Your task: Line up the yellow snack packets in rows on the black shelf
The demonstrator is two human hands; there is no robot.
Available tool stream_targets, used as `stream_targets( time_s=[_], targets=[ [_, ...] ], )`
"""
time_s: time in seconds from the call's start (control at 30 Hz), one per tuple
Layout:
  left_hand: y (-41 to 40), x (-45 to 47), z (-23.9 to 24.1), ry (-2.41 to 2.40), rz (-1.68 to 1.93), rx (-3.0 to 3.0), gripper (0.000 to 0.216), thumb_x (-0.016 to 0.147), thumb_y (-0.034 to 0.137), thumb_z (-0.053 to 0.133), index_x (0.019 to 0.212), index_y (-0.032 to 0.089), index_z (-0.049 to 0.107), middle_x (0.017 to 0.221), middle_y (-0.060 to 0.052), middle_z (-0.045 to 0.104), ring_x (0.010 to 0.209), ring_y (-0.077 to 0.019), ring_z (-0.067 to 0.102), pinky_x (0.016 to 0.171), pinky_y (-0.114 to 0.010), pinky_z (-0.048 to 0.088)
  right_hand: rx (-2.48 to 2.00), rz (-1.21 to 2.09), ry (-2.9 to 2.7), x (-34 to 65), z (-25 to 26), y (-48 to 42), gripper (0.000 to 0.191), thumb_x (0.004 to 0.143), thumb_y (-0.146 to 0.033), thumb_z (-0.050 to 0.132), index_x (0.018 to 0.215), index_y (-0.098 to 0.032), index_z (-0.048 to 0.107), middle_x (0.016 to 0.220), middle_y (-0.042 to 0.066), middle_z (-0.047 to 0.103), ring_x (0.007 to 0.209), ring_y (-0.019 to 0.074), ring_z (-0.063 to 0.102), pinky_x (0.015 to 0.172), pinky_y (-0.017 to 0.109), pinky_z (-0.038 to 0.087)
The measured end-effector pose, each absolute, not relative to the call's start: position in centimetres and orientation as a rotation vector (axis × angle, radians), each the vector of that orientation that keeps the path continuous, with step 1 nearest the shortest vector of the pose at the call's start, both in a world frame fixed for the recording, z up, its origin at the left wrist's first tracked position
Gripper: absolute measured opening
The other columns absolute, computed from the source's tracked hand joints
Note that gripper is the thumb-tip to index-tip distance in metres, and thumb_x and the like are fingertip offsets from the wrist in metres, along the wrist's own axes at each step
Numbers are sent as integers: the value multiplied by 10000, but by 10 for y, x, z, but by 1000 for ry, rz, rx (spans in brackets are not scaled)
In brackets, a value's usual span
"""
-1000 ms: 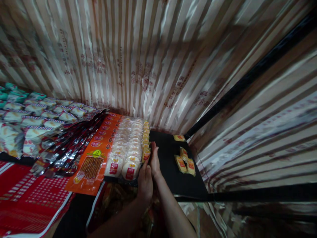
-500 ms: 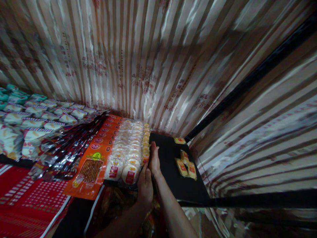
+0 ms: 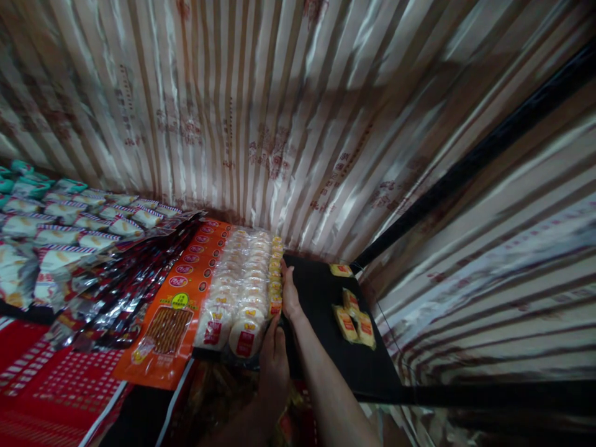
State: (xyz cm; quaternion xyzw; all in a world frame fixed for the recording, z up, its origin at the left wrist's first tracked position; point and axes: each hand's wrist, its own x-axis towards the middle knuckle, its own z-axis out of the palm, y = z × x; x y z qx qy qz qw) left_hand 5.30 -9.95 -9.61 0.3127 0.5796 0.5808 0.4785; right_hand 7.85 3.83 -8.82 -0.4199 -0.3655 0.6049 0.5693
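A narrow row of small yellow packets [image 3: 275, 273] runs away from me on the black shelf. My right hand [image 3: 290, 297] lies along the right side of this row, fingers stretched out and pointing to the back. At the row's near end, my left hand [image 3: 274, 351] has its fingertips against the front packet, with the fingers stretched. Neither hand is wrapped round anything. Left of the row stand two columns of clear-wrapped round white snacks [image 3: 246, 335]. Several loose yellow packets [image 3: 356, 324] lie on the bare shelf to the right.
An orange snack bag [image 3: 174, 310] lies beside the white snacks, followed by dark shiny bags [image 3: 118, 279] and white bags [image 3: 60, 233]. A red basket [image 3: 56, 385] is at the lower left. Striped sheeting [image 3: 261, 112] and a black post [image 3: 465, 161] stand behind the black shelf [image 3: 316, 292].
The view has shifted slightly, so the goods sit a little lower. My right fingers now lie closer along the yellow row. My left hand stays at its near end.
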Motion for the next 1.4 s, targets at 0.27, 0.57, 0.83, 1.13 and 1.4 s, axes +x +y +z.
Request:
stream_targets(
  time_s=[0.27,0.57,0.83,1.13,1.4],
  targets=[
    [-98,54,-102,1415,1434,725,486,812,406,418,1141,94,593,1276,-146,553,1223,-239,472,1079,-382,344,-1036,1351,-833,82,-84,55,653,789,-701,357,1273,-289,505,1305,-17,542,1285,188,401,1080,400,301],
    [-102,51,-101,1385,1389,731,497,821,408,417,1170,93,576,1292,-139,542,1240,-225,456,1092,-358,324,-1062,1314,-837,84,-82,55,669,819,-690,269,1325,-286,439,1415,-25,403,1326,176,337,1102,383,260],
    [-116,43,-93,1355,1306,833,438,851,369,391,1134,113,606,1231,-127,594,1181,-218,513,1056,-367,358,-1167,980,-699,102,-83,-7,699,835,-626,243,1291,-143,459,1400,98,428,1312,197,364,1103,397,253],
    [-205,11,-88,1377,1146,1067,271,799,240,423,927,198,658,1011,-80,680,965,-204,605,921,-356,448,-1326,875,-779,113,-102,-160,408,813,-498,468,1028,-180,607,944,85,683,845,207,641,760,361,487],
    [-259,-61,-126,1525,955,1258,238,710,131,470,779,221,679,969,-56,684,973,-207,603,939,-356,437,-1607,1215,-1078,104,-162,-219,280,648,-455,625,825,-246,682,747,34,698,717,244,624,743,448,485]
  ],
)
